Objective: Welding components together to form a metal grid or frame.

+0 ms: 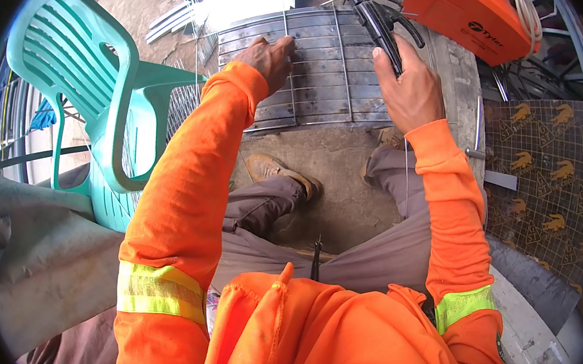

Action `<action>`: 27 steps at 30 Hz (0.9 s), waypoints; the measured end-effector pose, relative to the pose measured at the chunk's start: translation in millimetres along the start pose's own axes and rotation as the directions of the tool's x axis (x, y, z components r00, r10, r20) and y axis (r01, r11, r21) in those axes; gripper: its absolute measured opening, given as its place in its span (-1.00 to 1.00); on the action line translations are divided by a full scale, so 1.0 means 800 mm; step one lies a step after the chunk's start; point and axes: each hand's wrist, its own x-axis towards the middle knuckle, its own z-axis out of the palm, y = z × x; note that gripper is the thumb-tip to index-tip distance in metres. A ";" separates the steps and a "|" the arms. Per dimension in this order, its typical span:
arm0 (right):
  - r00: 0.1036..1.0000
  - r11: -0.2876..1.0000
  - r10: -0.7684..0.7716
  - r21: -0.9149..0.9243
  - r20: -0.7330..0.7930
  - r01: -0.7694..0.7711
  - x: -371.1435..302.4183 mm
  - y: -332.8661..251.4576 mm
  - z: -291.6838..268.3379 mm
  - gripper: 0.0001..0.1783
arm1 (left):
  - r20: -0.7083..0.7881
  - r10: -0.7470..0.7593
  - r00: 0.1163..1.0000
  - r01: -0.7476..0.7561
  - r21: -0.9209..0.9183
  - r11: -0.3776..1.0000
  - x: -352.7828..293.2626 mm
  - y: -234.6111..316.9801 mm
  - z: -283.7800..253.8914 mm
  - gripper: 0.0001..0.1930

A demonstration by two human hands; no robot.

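Thin rods (343, 70) lie laid out across the slatted metal surface (321, 96); I can't tell whether any crossings are joined. The left grip (268, 63) curls over one, its hold unclear; the right grip (413, 91) is wrapped round a black holder (374, 20).

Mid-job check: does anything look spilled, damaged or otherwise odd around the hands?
No spill or clear breakage stands out. Dark blotches mark the grey metal slats near the left hand, looking odd against their shinier patches; whether scorching or dirt, I can't tell.
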 end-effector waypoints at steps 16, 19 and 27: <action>0.997 0.998 -0.064 0.024 -0.048 0.065 -0.006 0.001 -0.006 -0.56 | -0.018 0.001 1.000 -0.001 -0.017 1.000 -0.001 0.001 -0.002 -0.72; 0.996 0.997 -0.079 0.022 -0.032 0.080 -0.004 -0.003 -0.007 -0.58 | -0.019 -0.016 1.000 0.016 -0.031 0.999 -0.001 0.002 -0.003 -0.72; 0.999 0.999 -0.045 -0.008 0.017 0.045 -0.004 -0.002 -0.003 -0.58 | -0.029 0.061 0.998 -0.062 -0.037 0.997 0.002 -0.006 0.002 -0.73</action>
